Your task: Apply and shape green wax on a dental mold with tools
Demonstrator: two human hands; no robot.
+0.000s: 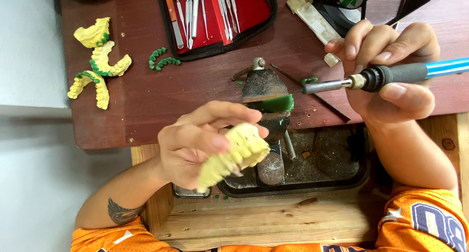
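My left hand (198, 142) holds a pale yellow dental cast (234, 156) with a row of teeth, just in front of a small dark bench vise (266, 93). A block of green wax (276, 104) is clamped in the vise jaws. My right hand (391, 68) grips an electric heating tool (386, 76) with a blue handle and black grip. Its metal tip points left and touches the green wax at the vise.
Three yellow casts with green wax rims (97, 64) lie at the table's left end, two loose green wax arches (162, 60) beside them. A red case of metal instruments (215, 15) lies open at the back. A dark tray (317, 169) sits under the vise.
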